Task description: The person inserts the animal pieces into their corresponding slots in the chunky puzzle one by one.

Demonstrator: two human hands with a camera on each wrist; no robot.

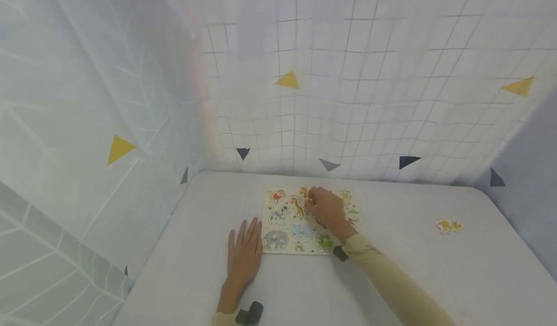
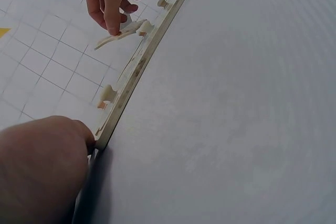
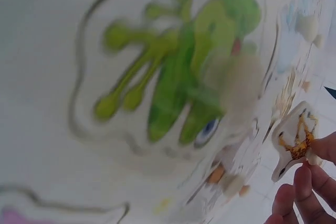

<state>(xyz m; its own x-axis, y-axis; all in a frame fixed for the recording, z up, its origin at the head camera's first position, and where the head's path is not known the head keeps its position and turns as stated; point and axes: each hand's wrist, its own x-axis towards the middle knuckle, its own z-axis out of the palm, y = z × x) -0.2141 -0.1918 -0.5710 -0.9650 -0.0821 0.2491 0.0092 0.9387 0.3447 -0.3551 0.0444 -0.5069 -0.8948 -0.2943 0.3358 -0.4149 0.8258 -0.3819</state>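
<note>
A wooden animal knob puzzle board (image 1: 285, 252) lies on the white table. Over its upper middle, my right hand (image 1: 328, 210) pinches the small knob of a giraffe puzzle piece (image 3: 299, 140) between thumb and fingers. In the left wrist view that puzzle piece (image 2: 113, 40) is tilted and held off the board; whether its edge touches a knob beside it I cannot tell. My left hand (image 1: 245, 253) rests flat on the table with fingers extended, against the board's left edge. A giraffe picture (image 1: 297, 207) shows on the board just left of my right fingers.
An elephant piece (image 1: 275, 240), a hippo piece (image 1: 302, 231) and a frog piece (image 1: 324, 242) sit along the board's lower part. Apart from the board, a yellow animal piece (image 1: 449, 226) lies on the table at right. A grid-patterned curtain (image 1: 326, 123) hangs behind the table.
</note>
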